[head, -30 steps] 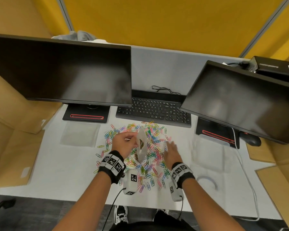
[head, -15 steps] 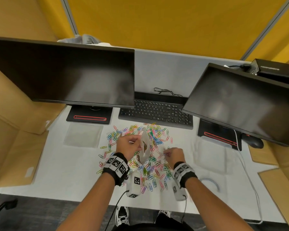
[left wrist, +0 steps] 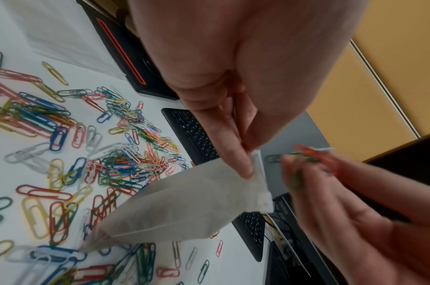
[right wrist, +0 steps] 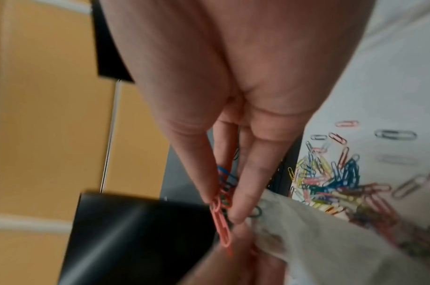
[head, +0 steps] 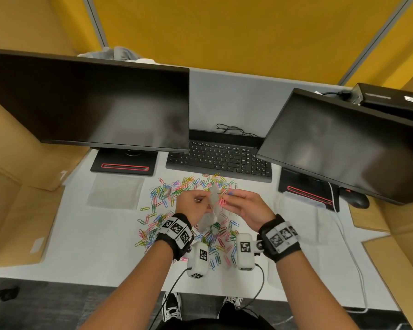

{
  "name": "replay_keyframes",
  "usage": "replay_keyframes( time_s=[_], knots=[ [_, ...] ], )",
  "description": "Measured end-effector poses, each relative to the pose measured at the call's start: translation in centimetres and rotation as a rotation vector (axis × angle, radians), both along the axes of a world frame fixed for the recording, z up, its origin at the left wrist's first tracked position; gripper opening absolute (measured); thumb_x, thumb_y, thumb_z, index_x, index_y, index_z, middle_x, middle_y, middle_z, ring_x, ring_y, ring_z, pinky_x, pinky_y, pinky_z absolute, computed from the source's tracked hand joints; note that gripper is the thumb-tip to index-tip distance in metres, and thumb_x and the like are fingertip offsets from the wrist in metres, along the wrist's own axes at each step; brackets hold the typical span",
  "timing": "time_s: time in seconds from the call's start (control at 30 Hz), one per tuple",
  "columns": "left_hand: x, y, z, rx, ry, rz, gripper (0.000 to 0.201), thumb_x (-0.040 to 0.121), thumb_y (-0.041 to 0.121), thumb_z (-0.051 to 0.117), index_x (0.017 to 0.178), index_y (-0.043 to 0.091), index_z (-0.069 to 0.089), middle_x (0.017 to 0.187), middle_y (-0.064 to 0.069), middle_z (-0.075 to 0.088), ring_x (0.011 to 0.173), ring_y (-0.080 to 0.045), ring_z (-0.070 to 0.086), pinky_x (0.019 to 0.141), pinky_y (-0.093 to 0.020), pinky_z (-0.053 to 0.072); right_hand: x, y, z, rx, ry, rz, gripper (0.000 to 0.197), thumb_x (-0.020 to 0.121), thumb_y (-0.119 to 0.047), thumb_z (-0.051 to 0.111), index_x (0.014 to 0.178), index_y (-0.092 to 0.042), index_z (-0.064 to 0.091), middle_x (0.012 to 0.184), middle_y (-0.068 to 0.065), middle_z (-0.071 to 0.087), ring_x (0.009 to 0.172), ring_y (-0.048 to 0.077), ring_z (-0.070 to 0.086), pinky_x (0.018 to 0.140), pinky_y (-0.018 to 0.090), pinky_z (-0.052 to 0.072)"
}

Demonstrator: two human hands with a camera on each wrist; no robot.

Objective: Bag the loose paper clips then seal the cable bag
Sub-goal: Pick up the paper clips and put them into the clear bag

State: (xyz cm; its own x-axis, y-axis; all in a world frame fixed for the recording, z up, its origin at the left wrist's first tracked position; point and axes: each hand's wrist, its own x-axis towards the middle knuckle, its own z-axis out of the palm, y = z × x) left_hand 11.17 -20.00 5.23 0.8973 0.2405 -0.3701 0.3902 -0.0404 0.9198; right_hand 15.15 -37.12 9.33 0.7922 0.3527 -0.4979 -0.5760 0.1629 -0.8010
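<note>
A heap of coloured paper clips (head: 186,215) (left wrist: 116,165) lies spread on the white desk in front of the keyboard. My left hand (head: 193,203) pinches the top edge of a small translucent zip bag (head: 211,210) (left wrist: 184,204) and holds it up above the heap. My right hand (head: 242,202) pinches a bunch of clips (right wrist: 221,216) (left wrist: 304,156), a pink one hanging lowest, right at the bag's mouth. The bag (right wrist: 331,237) holds a few clips. A second clear bag with a white coiled cable (head: 303,222) lies flat on the desk to the right.
Two dark monitors (head: 88,103) (head: 343,144) stand at left and right, their bases on the desk. A black keyboard (head: 219,160) sits behind the heap, a mouse (head: 357,201) at far right. Another flat clear bag (head: 116,194) lies left of the heap. Cardboard panels flank the desk.
My right hand went down to the heap, closed on a bunch of clips and rose up left to the bag's mouth. The left hand kept holding the bag.
</note>
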Motion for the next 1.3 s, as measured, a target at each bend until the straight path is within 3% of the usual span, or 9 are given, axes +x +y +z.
replay_keyframes(
  time_s=[0.2, 0.37, 0.5, 0.7, 0.87, 0.93, 1.03, 1.17, 1.3],
  knots=[
    [0.1, -0.9, 0.2, 0.024, -0.011, -0.002, 0.012, 0.090, 0.000, 0.065, 0.096, 0.004, 0.075, 0.088, -0.016, 0.072, 0.072, -0.028, 0.074, 0.068, -0.037, 0.063, -0.1, 2.2, -2.0, -0.777, -0.452, 0.118, 0.016, 0.071, -0.007, 0.080, 0.085, -0.013, 0.077, 0.079, 0.001, 0.073, 0.068, 0.009, 0.067, 0.063, 0.016, 0.056],
    [0.1, -1.2, 0.0, 0.080, -0.039, -0.033, 0.014, 0.090, 0.003, 0.067, 0.101, 0.002, 0.076, 0.092, -0.014, 0.073, 0.072, -0.024, 0.074, 0.068, -0.037, 0.063, -0.1, 3.6, -2.2, -1.015, -0.680, 0.287, 0.018, 0.082, -0.003, 0.064, 0.071, -0.008, 0.077, 0.065, 0.008, 0.068, 0.054, 0.011, 0.053, 0.058, 0.015, 0.044],
    [0.2, -1.3, 0.2, 0.097, -0.042, -0.030, 0.014, 0.090, 0.004, 0.067, 0.101, 0.000, 0.075, 0.092, -0.015, 0.074, 0.070, -0.022, 0.074, 0.068, -0.036, 0.063, 0.3, 3.9, -2.0, -1.026, -0.698, 0.310, 0.018, 0.084, -0.001, 0.061, 0.080, -0.006, 0.077, 0.069, -0.003, 0.058, 0.055, 0.000, 0.046, 0.056, 0.001, 0.035],
    [0.4, -0.7, 0.1, 0.080, -0.051, -0.025, 0.017, 0.091, 0.004, 0.065, 0.105, 0.000, 0.074, 0.093, -0.017, 0.073, 0.070, -0.021, 0.074, 0.068, -0.032, 0.063, 0.5, 3.9, -1.7, -0.906, -0.729, 0.350, 0.021, 0.084, 0.003, 0.059, 0.082, -0.006, 0.078, 0.073, 0.015, 0.071, 0.055, 0.011, 0.050, 0.059, 0.011, 0.041],
    [0.4, 0.4, 0.1, 0.053, -0.056, 0.008, 0.016, 0.091, 0.001, 0.064, 0.103, 0.003, 0.074, 0.092, -0.015, 0.074, 0.071, -0.022, 0.074, 0.067, -0.032, 0.063, 0.1, 1.9, -1.4, -0.701, -0.613, 0.257, 0.019, 0.086, -0.002, 0.064, 0.096, -0.013, 0.076, 0.089, -0.003, 0.073, 0.076, 0.010, 0.068, 0.070, 0.013, 0.054],
    [0.5, 1.0, -0.2, 0.043, -0.050, 0.028, 0.016, 0.091, 0.000, 0.064, 0.102, 0.003, 0.075, 0.089, -0.014, 0.074, 0.071, -0.024, 0.074, 0.069, -0.037, 0.063, -0.2, -0.4, -1.9, -0.606, -0.474, 0.129, 0.021, 0.087, 0.000, 0.062, 0.094, -0.015, 0.074, 0.085, 0.005, 0.074, 0.071, 0.018, 0.068, 0.064, 0.023, 0.057],
    [0.4, 1.8, -0.4, 0.017, -0.043, 0.048, 0.015, 0.088, 0.001, 0.067, 0.089, 0.012, 0.078, 0.083, -0.009, 0.074, 0.074, -0.028, 0.074, 0.069, -0.044, 0.063, -1.6, -4.6, -4.7, -0.829, -0.373, 0.159, 0.019, 0.084, -0.005, 0.066, 0.092, -0.021, 0.072, 0.086, 0.011, 0.073, 0.069, 0.020, 0.065, 0.067, 0.030, 0.059],
    [0.0, 2.4, -0.7, 0.039, -0.053, 0.030, 0.016, 0.088, 0.002, 0.068, 0.088, 0.015, 0.078, 0.083, -0.007, 0.075, 0.073, -0.027, 0.075, 0.067, -0.044, 0.063, -5.4, -7.5, -9.2, -1.250, -0.168, 0.653, 0.090, 0.065, -0.035, 0.085, 0.140, -0.025, 0.038, 0.130, 0.008, 0.046, 0.118, 0.024, 0.051, 0.104, 0.035, 0.043],
    [-0.2, 2.5, -0.8, 0.018, -0.039, 0.023, 0.014, 0.089, 0.002, 0.067, 0.091, 0.012, 0.077, 0.085, -0.008, 0.075, 0.073, -0.028, 0.075, 0.067, -0.044, 0.063, -8.3, -6.2, -11.9, -1.157, -0.295, 0.571, 0.111, 0.056, -0.034, 0.090, 0.147, -0.022, 0.027, 0.128, 0.005, 0.028, 0.120, 0.023, 0.044, 0.107, 0.030, 0.039]
  ],
)
